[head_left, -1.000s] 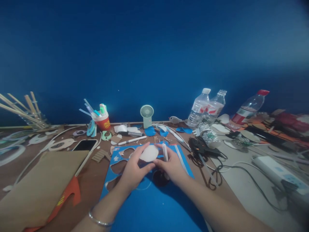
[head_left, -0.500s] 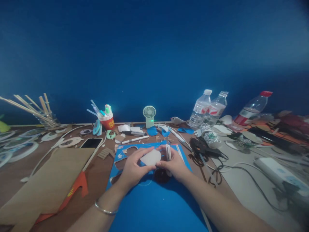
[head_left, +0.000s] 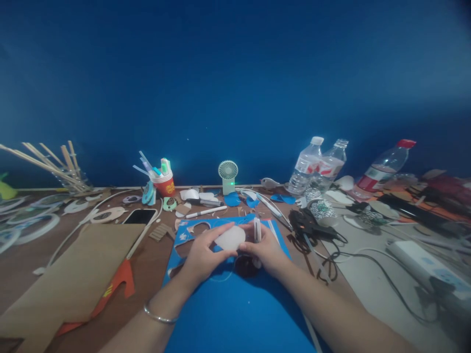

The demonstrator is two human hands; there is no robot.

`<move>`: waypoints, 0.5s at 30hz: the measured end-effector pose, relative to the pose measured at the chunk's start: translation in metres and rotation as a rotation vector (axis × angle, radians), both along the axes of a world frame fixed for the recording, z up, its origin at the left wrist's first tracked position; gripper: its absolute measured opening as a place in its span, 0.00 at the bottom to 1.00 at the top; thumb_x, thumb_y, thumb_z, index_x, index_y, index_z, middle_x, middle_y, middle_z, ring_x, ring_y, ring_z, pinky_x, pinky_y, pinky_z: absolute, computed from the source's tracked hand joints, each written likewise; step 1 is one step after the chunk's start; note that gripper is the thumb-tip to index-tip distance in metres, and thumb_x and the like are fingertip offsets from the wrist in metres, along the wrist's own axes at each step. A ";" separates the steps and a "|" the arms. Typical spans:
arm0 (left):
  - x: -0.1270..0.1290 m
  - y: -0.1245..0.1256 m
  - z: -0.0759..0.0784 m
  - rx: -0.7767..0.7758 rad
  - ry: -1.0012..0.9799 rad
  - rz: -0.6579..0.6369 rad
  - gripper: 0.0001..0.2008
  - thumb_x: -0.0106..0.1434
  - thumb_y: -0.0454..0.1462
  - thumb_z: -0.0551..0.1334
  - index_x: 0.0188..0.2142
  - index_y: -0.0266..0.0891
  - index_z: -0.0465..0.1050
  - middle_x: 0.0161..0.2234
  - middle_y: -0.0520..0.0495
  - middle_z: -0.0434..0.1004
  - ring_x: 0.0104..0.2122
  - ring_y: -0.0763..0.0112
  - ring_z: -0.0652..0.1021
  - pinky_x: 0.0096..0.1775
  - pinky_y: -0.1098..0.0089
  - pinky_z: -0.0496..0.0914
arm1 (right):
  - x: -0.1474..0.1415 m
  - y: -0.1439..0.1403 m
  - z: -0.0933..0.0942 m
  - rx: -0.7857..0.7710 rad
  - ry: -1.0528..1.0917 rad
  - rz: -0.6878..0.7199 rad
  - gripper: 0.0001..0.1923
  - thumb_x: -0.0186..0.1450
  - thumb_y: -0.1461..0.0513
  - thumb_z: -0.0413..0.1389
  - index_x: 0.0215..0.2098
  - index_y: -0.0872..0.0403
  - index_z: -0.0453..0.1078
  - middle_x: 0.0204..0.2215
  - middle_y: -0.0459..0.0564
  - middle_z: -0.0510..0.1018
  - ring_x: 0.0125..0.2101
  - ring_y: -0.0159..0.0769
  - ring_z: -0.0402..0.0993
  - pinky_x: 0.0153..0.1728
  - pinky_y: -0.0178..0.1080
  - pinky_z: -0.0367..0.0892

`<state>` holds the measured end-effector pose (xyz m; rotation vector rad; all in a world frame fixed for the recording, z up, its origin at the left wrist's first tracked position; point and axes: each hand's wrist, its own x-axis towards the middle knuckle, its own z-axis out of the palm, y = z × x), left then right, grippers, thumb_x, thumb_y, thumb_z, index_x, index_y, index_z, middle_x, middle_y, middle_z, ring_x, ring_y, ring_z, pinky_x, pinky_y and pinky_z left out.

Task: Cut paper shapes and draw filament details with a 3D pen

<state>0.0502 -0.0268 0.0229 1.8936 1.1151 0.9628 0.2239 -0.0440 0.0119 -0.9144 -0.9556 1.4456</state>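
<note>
Both of my hands meet over a blue sheet with holes cut out of it, lying on the brown table. My left hand pinches a pale oval cut-out between thumb and fingers. My right hand touches the oval's right edge and holds a thin white stick-like tool upright between its fingers. A dark round thing lies on the blue sheet just under my hands. A thin bangle circles my left wrist.
A brown cardboard sheet lies at left beside a phone. Behind stand a red cup of pens, a small fan and three water bottles. Black cables and a power strip lie at right.
The view has shifted slightly, so the table's things sit a little further right. My hands stay together on the oval cut-out, now a bit closer in, and the fan's green light is lit.
</note>
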 end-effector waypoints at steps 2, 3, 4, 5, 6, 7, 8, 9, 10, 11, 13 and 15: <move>0.000 0.000 0.000 0.005 0.005 -0.024 0.31 0.48 0.42 0.67 0.53 0.46 0.65 0.52 0.45 0.69 0.51 0.56 0.70 0.50 0.58 0.65 | 0.000 0.001 -0.002 0.016 0.025 -0.018 0.21 0.44 0.64 0.66 0.36 0.55 0.69 0.25 0.44 0.74 0.20 0.27 0.68 0.18 0.29 0.61; 0.000 0.001 0.000 0.007 0.010 -0.035 0.32 0.49 0.42 0.67 0.54 0.46 0.64 0.53 0.45 0.68 0.51 0.56 0.69 0.50 0.58 0.65 | 0.001 0.002 -0.002 0.017 0.030 -0.024 0.21 0.45 0.63 0.66 0.38 0.55 0.70 0.25 0.43 0.74 0.17 0.24 0.65 0.16 0.28 0.59; 0.000 0.001 0.000 0.009 0.017 -0.043 0.32 0.50 0.42 0.66 0.55 0.47 0.63 0.54 0.45 0.68 0.51 0.56 0.69 0.50 0.58 0.65 | 0.001 0.002 -0.003 0.015 0.033 -0.026 0.21 0.46 0.63 0.65 0.39 0.55 0.70 0.24 0.42 0.73 0.15 0.22 0.62 0.14 0.27 0.55; -0.001 0.001 0.000 0.015 0.027 -0.042 0.31 0.51 0.42 0.66 0.55 0.47 0.63 0.53 0.45 0.68 0.50 0.56 0.70 0.50 0.59 0.66 | 0.001 0.002 -0.003 0.011 0.032 -0.023 0.21 0.47 0.62 0.65 0.40 0.55 0.70 0.23 0.41 0.72 0.13 0.20 0.58 0.13 0.27 0.52; -0.001 0.001 0.000 0.024 0.037 -0.034 0.30 0.51 0.42 0.65 0.54 0.47 0.64 0.53 0.46 0.69 0.50 0.56 0.71 0.49 0.59 0.66 | 0.002 0.002 -0.003 0.007 0.031 -0.017 0.22 0.47 0.62 0.65 0.40 0.56 0.70 0.21 0.41 0.71 0.12 0.20 0.56 0.12 0.27 0.51; -0.002 0.001 -0.001 0.034 0.045 -0.021 0.29 0.51 0.43 0.65 0.53 0.47 0.65 0.52 0.46 0.70 0.49 0.57 0.72 0.49 0.59 0.67 | 0.002 0.002 -0.003 0.003 0.031 -0.011 0.22 0.47 0.62 0.65 0.40 0.56 0.70 0.20 0.40 0.70 0.12 0.20 0.56 0.13 0.27 0.51; -0.002 0.001 -0.001 0.043 0.049 -0.012 0.28 0.51 0.43 0.65 0.53 0.47 0.65 0.51 0.46 0.70 0.48 0.57 0.72 0.48 0.60 0.67 | 0.002 0.001 -0.002 -0.002 0.031 -0.005 0.22 0.47 0.62 0.65 0.40 0.56 0.70 0.19 0.40 0.69 0.13 0.21 0.57 0.14 0.28 0.52; -0.003 0.001 -0.002 0.050 0.047 -0.006 0.28 0.51 0.43 0.65 0.53 0.47 0.66 0.51 0.46 0.71 0.47 0.57 0.73 0.47 0.61 0.68 | 0.002 0.001 -0.002 -0.009 0.030 -0.001 0.23 0.46 0.62 0.65 0.41 0.56 0.70 0.18 0.40 0.69 0.13 0.22 0.58 0.14 0.28 0.53; -0.003 0.001 -0.003 0.052 0.041 -0.006 0.28 0.51 0.43 0.65 0.53 0.47 0.65 0.51 0.47 0.71 0.47 0.58 0.73 0.47 0.62 0.68 | 0.002 0.000 -0.002 -0.018 0.029 0.001 0.23 0.46 0.61 0.65 0.41 0.56 0.70 0.17 0.39 0.69 0.13 0.22 0.57 0.14 0.28 0.53; -0.003 0.001 -0.004 0.049 0.036 -0.008 0.29 0.51 0.43 0.65 0.53 0.47 0.65 0.51 0.47 0.71 0.47 0.58 0.73 0.47 0.62 0.68 | 0.001 0.000 -0.001 -0.026 0.028 0.003 0.23 0.46 0.61 0.65 0.41 0.56 0.70 0.17 0.39 0.68 0.13 0.22 0.57 0.13 0.28 0.52; -0.003 0.001 -0.005 0.035 0.033 -0.011 0.29 0.51 0.43 0.65 0.54 0.46 0.64 0.51 0.48 0.70 0.47 0.59 0.73 0.47 0.63 0.69 | 0.001 0.000 -0.001 -0.036 0.030 0.005 0.24 0.46 0.61 0.65 0.41 0.57 0.70 0.18 0.40 0.69 0.12 0.21 0.56 0.13 0.28 0.51; -0.003 0.001 -0.007 0.014 0.035 -0.007 0.30 0.51 0.44 0.65 0.54 0.45 0.64 0.51 0.48 0.70 0.47 0.59 0.73 0.47 0.64 0.69 | 0.001 0.000 -0.001 -0.036 0.033 0.008 0.24 0.45 0.61 0.65 0.41 0.57 0.71 0.19 0.40 0.70 0.12 0.20 0.56 0.13 0.28 0.52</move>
